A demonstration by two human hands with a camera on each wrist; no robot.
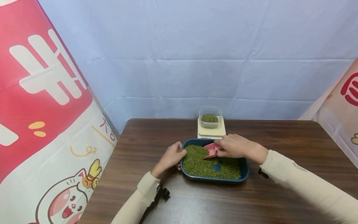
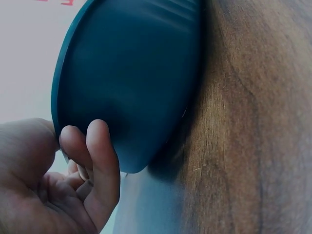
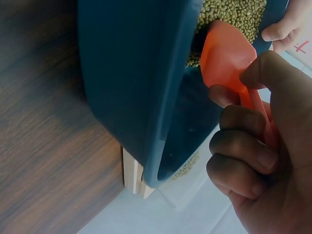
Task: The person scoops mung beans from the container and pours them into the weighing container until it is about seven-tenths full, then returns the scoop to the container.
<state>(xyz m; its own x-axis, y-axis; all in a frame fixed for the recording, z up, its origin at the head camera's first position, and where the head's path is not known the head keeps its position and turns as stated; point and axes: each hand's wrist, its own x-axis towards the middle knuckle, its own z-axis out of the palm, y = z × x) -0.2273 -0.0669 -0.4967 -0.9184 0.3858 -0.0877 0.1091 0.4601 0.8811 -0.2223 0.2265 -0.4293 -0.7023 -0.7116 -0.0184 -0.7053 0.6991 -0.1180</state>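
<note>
while the left hand [image 1: 171, 155] is pinching the blue tray [image 2: 131, 73] by its rim, the right hand [image 1: 235, 146] is gripping the pink scoop [image 1: 211, 150] among green beans [image 1: 193, 163] inside; some are already sitting in the clear tub [image 1: 211, 125] on the scale [image 1: 211, 132]; most are lying unscooped, the scooping seeming part-done.

A cloth-screened tabletop booth. Creased pale cloth [image 1: 181, 77] hangs beyond the wood-grain table [image 1: 201, 202], with 1 cartoon banner [image 1: 33, 161] left, 1 printed sheet [image 1: 339, 124] right.
</note>
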